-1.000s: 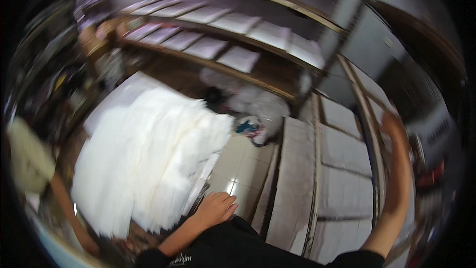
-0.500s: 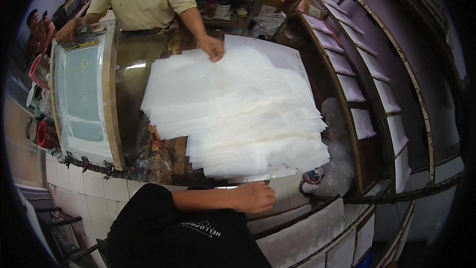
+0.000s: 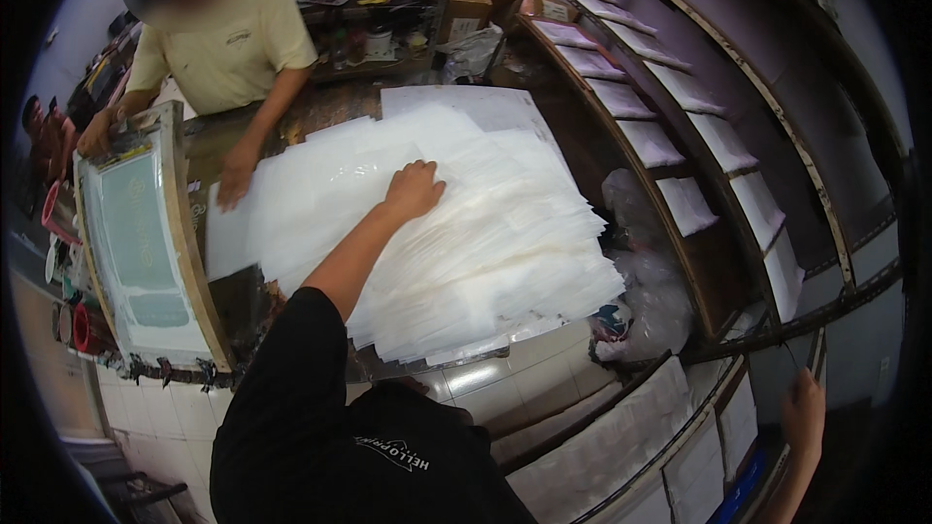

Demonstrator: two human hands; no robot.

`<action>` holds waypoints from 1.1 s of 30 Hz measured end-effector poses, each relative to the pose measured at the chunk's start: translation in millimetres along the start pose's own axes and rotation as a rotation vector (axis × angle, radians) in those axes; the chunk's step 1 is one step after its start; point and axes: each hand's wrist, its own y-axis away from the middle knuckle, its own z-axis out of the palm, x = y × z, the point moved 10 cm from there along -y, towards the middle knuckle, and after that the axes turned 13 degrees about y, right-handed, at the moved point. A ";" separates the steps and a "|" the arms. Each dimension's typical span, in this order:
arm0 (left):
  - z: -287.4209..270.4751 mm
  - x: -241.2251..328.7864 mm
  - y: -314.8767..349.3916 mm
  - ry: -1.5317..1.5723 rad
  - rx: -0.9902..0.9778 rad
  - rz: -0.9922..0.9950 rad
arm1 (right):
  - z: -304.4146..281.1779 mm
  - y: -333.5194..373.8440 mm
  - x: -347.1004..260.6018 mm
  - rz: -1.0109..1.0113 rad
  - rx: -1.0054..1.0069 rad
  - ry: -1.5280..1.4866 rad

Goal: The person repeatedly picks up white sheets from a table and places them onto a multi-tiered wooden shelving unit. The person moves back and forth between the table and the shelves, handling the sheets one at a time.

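Note:
A broad, fanned pile of translucent white plastic sheets (image 3: 485, 243) covers the middle of the worktable. My left hand (image 3: 416, 189) reaches across it, fingers bent down and closed at a sheet on top. At the far lower right, my right hand (image 3: 804, 412) is closed beside the low rack's edge; what it grips is too small to make out. Across the table, a co-worker in a yellow shirt props up a screen-printing frame (image 3: 146, 233) with one hand. That person's other hand (image 3: 236, 178) lies on a single white sheet (image 3: 228, 243) beside the frame.
A tall slatted rack (image 3: 670, 194) on the right carries several white sheets. Below it stands a lower rack (image 3: 621, 437) with more pale sheets. Clear plastic bags (image 3: 650, 306) hang by the table's right side. Cardboard boxes (image 3: 469, 0) are behind; red tubs (image 3: 87, 328) stand far left.
My left arm, folded at the table's near edge before, now stretches over the pile. My right hand has entered view. The co-worker's hand went from the pile to a sheet beside the frame.

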 end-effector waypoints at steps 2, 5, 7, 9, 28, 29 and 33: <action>15.7 -17.8 -18.4 0.036 -0.044 -0.103 | -15.7 0.5 -42.7 -0.071 -0.016 -0.011; 29.7 -27.4 -32.2 0.032 -0.165 -0.155 | -36.7 5.3 -97.8 -0.156 -0.076 -0.086; 47.3 -34.0 -49.2 -0.090 -0.293 -0.140 | -46.3 11.0 -117.8 -0.161 -0.136 -0.080; 63.1 -59.4 -66.4 -0.076 -0.257 -0.021 | -45.4 11.1 -131.3 -0.193 -0.151 -0.069; -21.8 363.4 146.7 0.794 -0.349 0.772 | -35.4 -27.2 -258.4 -0.327 -0.194 -0.845; -27.2 370.7 158.0 0.707 -0.307 0.915 | -37.6 -28.7 -260.9 -0.324 -0.203 -0.840; -34.6 404.2 193.9 0.762 -0.377 0.984 | -39.3 -13.9 -224.5 -0.188 -0.152 -0.810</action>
